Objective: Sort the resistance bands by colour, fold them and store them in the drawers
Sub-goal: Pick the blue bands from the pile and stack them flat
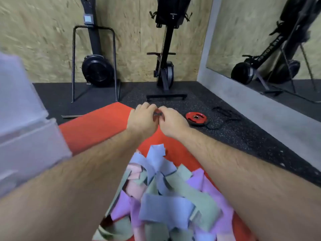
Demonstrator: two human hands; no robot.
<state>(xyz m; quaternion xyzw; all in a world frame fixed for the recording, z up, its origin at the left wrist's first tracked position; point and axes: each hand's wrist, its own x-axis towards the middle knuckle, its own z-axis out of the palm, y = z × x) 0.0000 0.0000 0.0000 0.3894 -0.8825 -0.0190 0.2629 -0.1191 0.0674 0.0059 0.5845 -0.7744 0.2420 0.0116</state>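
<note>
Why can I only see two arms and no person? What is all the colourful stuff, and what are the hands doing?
The camera sits on the person's head and looks down, so you see only their arms, as if you were looking out of their eyes. There is just this one picture.

The left hand and right hand are stretched out in front, meeting above a red mat. Together they pinch something small and dark; it is too blurry to say what.

Nearer the person lies a jumbled pile of resistance bands, stretchy exercise loops in blue, green, pink and purple. None is sorted yet.

The pale blurry box on the left is the plastic drawers. A red weight plate lies on the dark floor, and gym machines stand by the wall.
</note>
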